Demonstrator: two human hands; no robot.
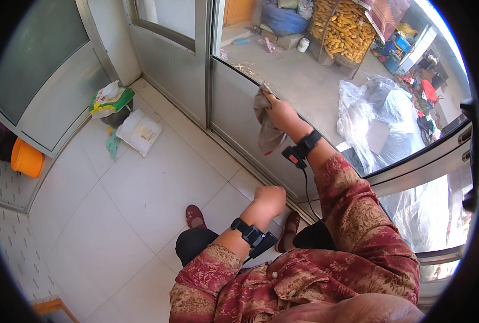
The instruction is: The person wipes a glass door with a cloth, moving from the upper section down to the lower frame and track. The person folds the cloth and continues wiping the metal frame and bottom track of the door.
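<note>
My right hand is closed on a grey-brown cloth at the lower edge of the window glass, on the metal frame of a sliding door. The cloth hangs down over the door's lower panel. My left hand is held in front of my body, low and near the door, with its fingers curled in. Whether anything is inside it cannot be seen. Both wrists wear black straps with small devices, and a cable runs from the right one.
A white sack and a dark bucket with bags on top stand on the tiled floor by the corner. An orange bucket is at the far left, beside a partly visible person. Through the glass show corn cobs and plastic sheeting.
</note>
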